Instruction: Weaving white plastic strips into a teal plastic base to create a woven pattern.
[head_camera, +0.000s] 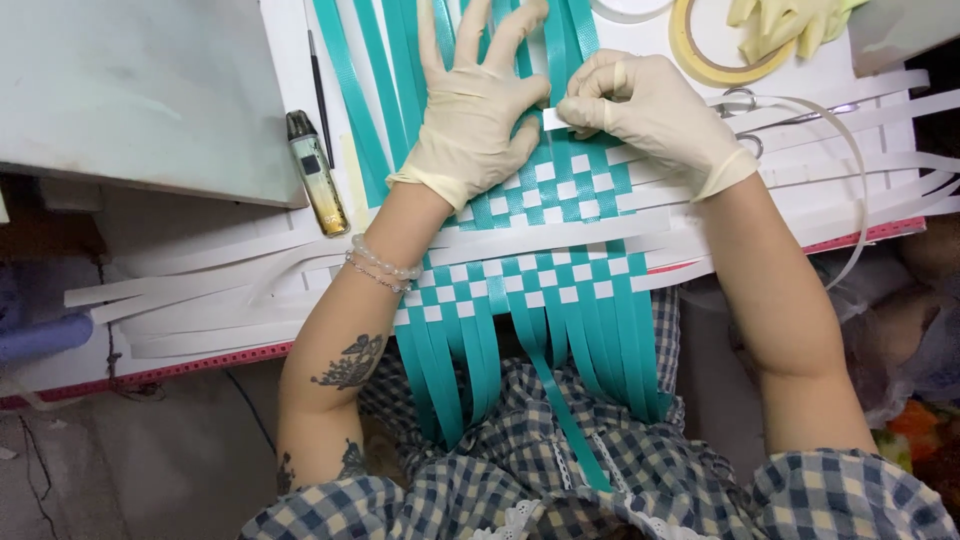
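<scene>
- Nearest the camera, the loose ends of the teal strips are seen hanging off the table edge over a checked garment.
- Further up, these are interlaced with white strips into a checkered woven mat lying flat on the table.
- The left hand, gloved, is spread flat with fingers wide on the teal strips, nothing being gripped.
- The right hand, gloved, is closed in a pinch on the end of a white strip at the weave's upper edge.
- The strips are judged light, thin, springy and smooth; they are probably best taken near the ends, the weave being pressed flat.
- No container is seen; a tape roll, scissors and a small bottle-like object lie nearby.
</scene>
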